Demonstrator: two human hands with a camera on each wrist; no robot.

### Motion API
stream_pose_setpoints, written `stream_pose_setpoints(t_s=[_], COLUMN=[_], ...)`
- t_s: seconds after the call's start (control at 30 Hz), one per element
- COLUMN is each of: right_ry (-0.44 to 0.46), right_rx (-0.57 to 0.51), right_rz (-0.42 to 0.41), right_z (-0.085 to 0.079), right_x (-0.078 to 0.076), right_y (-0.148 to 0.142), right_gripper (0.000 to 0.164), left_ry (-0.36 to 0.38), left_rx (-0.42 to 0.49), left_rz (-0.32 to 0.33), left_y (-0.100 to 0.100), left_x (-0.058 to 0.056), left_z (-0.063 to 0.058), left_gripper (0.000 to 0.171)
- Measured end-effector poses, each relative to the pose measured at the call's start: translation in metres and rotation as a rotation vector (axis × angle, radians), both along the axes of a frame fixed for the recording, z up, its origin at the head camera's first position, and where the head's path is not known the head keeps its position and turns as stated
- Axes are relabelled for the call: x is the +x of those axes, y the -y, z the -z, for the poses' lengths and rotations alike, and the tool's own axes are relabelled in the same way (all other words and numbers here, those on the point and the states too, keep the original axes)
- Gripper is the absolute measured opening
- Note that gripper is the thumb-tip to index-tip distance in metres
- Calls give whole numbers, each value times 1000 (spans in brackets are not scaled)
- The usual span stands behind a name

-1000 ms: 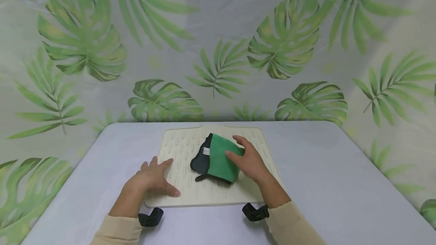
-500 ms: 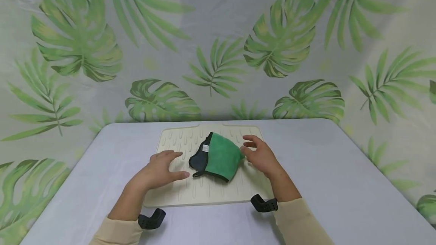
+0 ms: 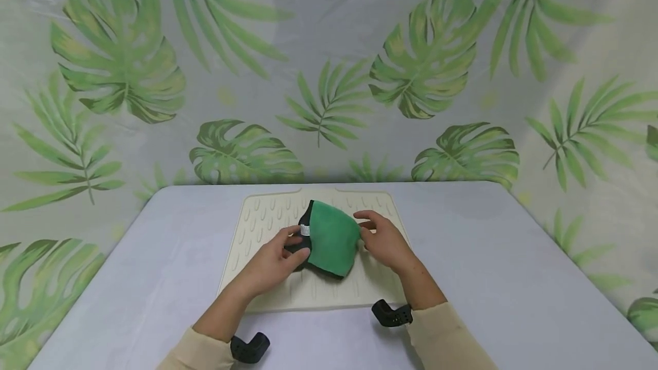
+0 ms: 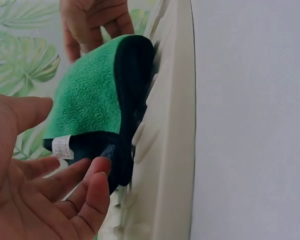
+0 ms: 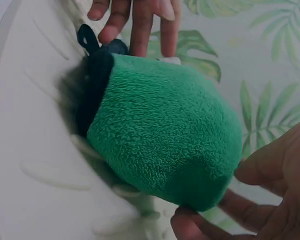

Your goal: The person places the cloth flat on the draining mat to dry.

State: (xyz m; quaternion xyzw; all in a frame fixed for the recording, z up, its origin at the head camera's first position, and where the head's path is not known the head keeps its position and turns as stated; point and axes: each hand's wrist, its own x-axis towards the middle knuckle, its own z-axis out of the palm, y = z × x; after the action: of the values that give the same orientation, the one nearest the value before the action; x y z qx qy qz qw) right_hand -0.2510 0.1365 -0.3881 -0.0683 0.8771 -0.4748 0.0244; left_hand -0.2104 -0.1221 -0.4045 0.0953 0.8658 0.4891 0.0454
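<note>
A green plush cloth (image 3: 334, 238) with a dark lining and dark trim lies bunched on a cream ribbed mat (image 3: 257, 210). It carries a small white label (image 4: 63, 147) and a dark loop (image 5: 88, 39). My right hand (image 3: 386, 240) holds the cloth's right end, its thumb at the edge and fingers reaching beneath it in the right wrist view. At the opposite side, the fingers of my left hand (image 3: 272, 261) are extended by the dark part and seem to touch it. Its thumb stands apart from the green side in the left wrist view.
The mat rests on a table with a white cover (image 3: 478, 256). Behind the table hangs a leaf-patterned curtain (image 3: 329, 73). Each wrist wears a black camera mount, one on the left (image 3: 250, 348) and one on the right (image 3: 392, 314).
My left hand has come up and rightward from the mat's left side to the cloth's dark part. My right hand has shifted from the green top to the cloth's right edge.
</note>
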Motion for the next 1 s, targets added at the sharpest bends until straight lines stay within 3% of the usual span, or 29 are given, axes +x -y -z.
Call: stream_pose_setpoints(t_s=[0.2, 0.33, 0.47, 0.6, 0.87, 1.0], right_ry=[-50, -74, -19, 25, -4, -53], right_rx=[-115, -98, -94, -65, 8, 4], right_rz=[-21, -24, -50, -75, -51, -50], right_z=[-1, 0, 3, 6, 8, 8], right_x=[3, 5, 6, 8, 9, 8], right_y=[10, 16, 18, 21, 25, 26], right_gripper=[37, 38, 49, 55, 56, 48], left_ry=[42, 18, 0, -14, 50, 51], left_rx=[70, 70, 67, 43, 30, 35], left_rz=[-26, -32, -26, -54, -71, -73], left_y=[1, 1, 1, 2, 4, 3], left_x=[-2, -2, -2, -2, 2, 3], left_z=[0, -4, -7, -7, -11, -11], left_gripper=[69, 49, 40, 43, 63, 64])
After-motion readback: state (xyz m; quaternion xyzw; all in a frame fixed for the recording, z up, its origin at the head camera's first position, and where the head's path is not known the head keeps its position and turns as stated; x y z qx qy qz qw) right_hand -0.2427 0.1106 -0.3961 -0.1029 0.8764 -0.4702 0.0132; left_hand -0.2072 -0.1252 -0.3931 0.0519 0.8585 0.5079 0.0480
